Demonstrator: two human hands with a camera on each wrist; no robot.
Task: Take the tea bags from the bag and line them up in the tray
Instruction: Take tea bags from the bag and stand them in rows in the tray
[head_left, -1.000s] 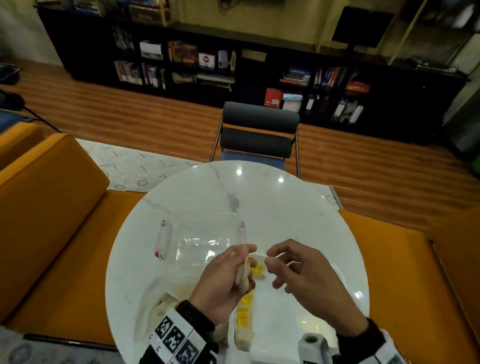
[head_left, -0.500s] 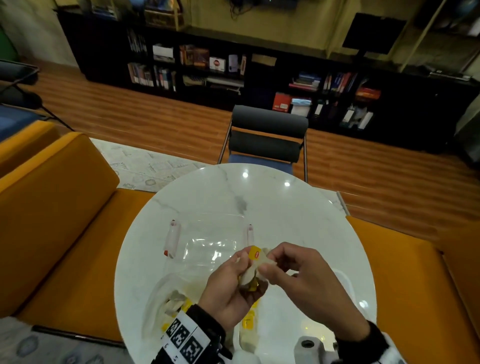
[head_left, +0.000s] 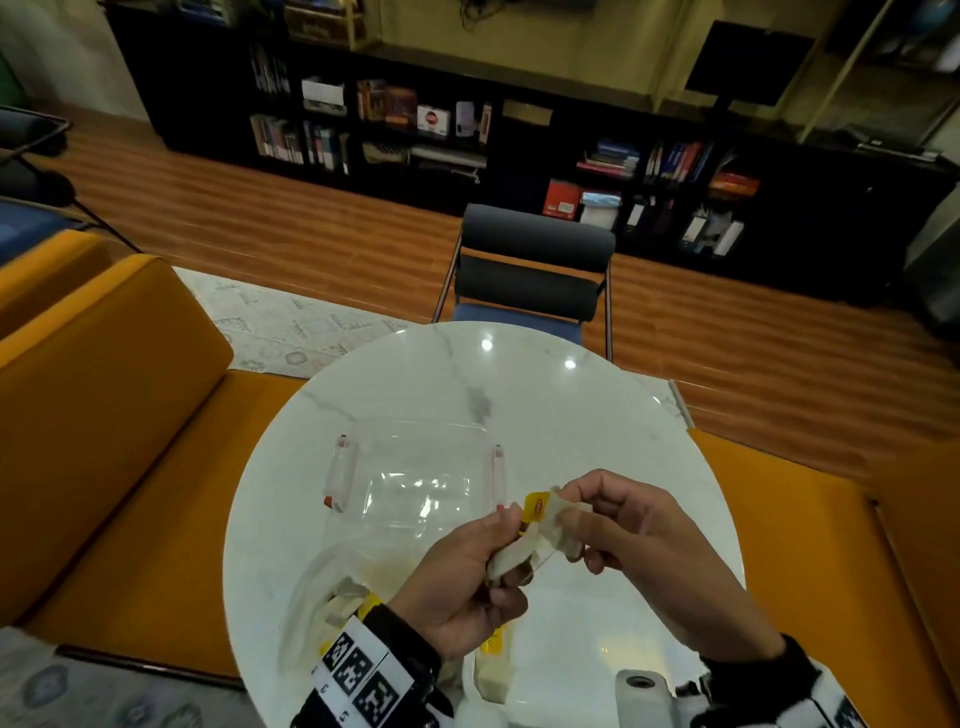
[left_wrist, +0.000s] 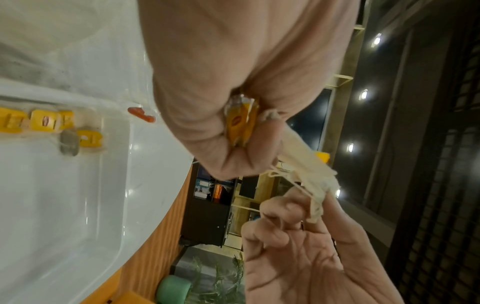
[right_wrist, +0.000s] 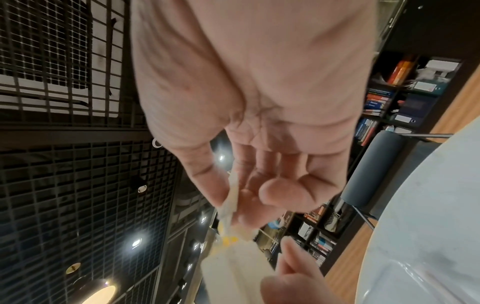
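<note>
Above the round white table (head_left: 545, 410), my left hand (head_left: 511, 540) grips a small bundle of pale tea bags (left_wrist: 298, 160) with yellow tags (left_wrist: 241, 123). My right hand (head_left: 569, 525) pinches the end of one tea bag (head_left: 558, 519) from that bundle between thumb and fingers (right_wrist: 228, 203). A clear plastic tray (head_left: 415, 431) with red-tipped side handles sits behind the hands and looks bare inside. The clear plastic bag (head_left: 317, 577) lies at the front left with more tea bags (head_left: 345, 600) in it. A row of yellow-tagged tea bags (left_wrist: 44, 122) lies under my left wrist.
A dark padded chair (head_left: 530, 275) stands at the table's far side. Orange sofas flank the table on the left (head_left: 104, 415) and right (head_left: 831, 545). A white device (head_left: 644, 696) sits at the front edge by my right wrist.
My hands have come together and risen. The right hand, which held nothing before, now pinches a tea bag from the bundle in my left hand. The camera has tilted up slightly.
</note>
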